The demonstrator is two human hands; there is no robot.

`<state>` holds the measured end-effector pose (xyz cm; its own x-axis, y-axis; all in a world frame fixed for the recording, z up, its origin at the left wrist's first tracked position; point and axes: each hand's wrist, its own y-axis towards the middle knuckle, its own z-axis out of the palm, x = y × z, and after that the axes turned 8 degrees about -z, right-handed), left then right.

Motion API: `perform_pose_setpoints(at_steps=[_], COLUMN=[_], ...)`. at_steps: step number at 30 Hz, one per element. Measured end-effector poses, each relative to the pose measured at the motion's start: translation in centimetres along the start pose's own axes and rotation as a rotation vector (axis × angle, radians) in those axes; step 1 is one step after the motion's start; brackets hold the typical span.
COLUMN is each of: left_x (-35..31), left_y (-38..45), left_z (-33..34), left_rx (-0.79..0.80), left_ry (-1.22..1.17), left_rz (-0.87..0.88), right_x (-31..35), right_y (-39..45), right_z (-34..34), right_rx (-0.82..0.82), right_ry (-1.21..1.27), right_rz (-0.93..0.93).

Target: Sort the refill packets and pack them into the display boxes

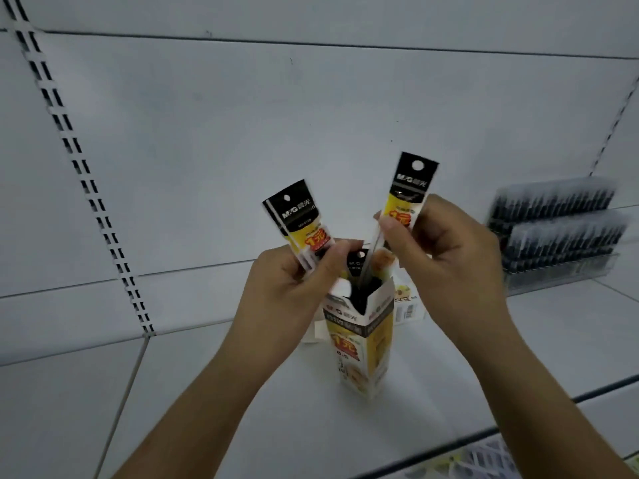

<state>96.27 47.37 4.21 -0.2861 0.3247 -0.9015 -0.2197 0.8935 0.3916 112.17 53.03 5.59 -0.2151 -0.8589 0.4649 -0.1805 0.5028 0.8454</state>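
1. Where things stand: the display box (359, 337) is upright on the white shelf (207, 392), top flaps open, with at least one packet's black header poking out of the mouth. The left hand (294, 299) pinches a small bunch of refill packets (299, 224) between thumb and curled fingers, tilted to the left above the box. The right hand (449, 257) has fingers curled round a second packet (409, 198), whose lower end angles down into the opening.

2. Looks like the step is feeding packets in, so I'd line up the bottom edge with the gap first — don't just jab it down, these sleeves look thin and would probably buckle.

3. Nothing is bracing the box right now. It's tall and narrow, so a sideways push could tip it. I'd rest a left knuckle against the rim while sliding in.

4. Keep the headers all facing the same way so the printed side reads from the front.

5. Square up the left bunch before dropping it — loose ones may snag the flaps.

6. The tray of pens (553, 236) off to the right is well clear, no worries there.
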Motion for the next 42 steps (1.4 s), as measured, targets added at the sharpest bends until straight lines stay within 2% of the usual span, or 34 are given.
perform_pose_setpoints(at_steps=[2, 4, 10, 13, 15, 17, 20, 23, 25, 28, 33, 38, 42], left_x=[0.9, 1.5, -0.9, -1.7, -0.8, 0.7, 3.3, 4.4, 4.5, 5.1, 5.7, 6.4, 6.8], left_y=[-0.3, -0.5, 0.3, 0.9, 0.8, -0.2, -2.5, -3.1, -2.5, -1.9, -1.7, -1.8, -2.0], left_z=[0.2, 0.3, -0.7, -3.2, -4.4, -4.1, -1.2, 1.1, 1.6, 1.7, 2.1, 2.2, 2.1], left_rx=[-0.048, -0.069, -0.089, -0.195, -0.324, -0.377, -0.131, 0.16, 0.205, 0.189, 0.164, 0.145, 0.147], left_ry=[-0.011, -0.084, -0.657, -0.788, -0.735, -0.499, -0.203, -0.148, -0.113, -0.108, -0.142, -0.137, -0.158], left_rz=[0.069, 0.115, 0.16, 0.197, 0.14, 0.027, -0.227, -0.367, -0.419, -0.44, -0.447, -0.451, -0.466], right_x=[-0.1, -0.2, -1.1, -1.3, -1.4, -1.4, -1.2, -1.0, -1.0, -0.9, 0.1, 0.0, 0.8], right_y=[-0.5, -1.0, -1.9, -1.9, -1.7, -1.5, -1.2, -0.9, -0.5, 0.5, 2.9, 2.3, 2.6], right_z=[-0.5, -0.7, 0.2, 0.5, 0.7, 0.9, 1.2, 1.4, 1.1, 0.1, -1.5, -0.5, -1.3], right_rx=[-0.074, -0.079, 0.031, 0.048, 0.057, 0.068, 0.112, 0.148, 0.215, 0.317, 0.298, 0.522, 0.517], right_ry=[0.033, 0.023, -0.043, -0.001, -0.014, -0.029, -0.04, -0.029, -0.095, -0.127, -0.047, -0.207, -0.267], right_rz=[0.056, 0.071, 0.127, 0.166, 0.168, 0.165, 0.149, 0.141, 0.158, 0.196, 0.14, 0.12, 0.06])
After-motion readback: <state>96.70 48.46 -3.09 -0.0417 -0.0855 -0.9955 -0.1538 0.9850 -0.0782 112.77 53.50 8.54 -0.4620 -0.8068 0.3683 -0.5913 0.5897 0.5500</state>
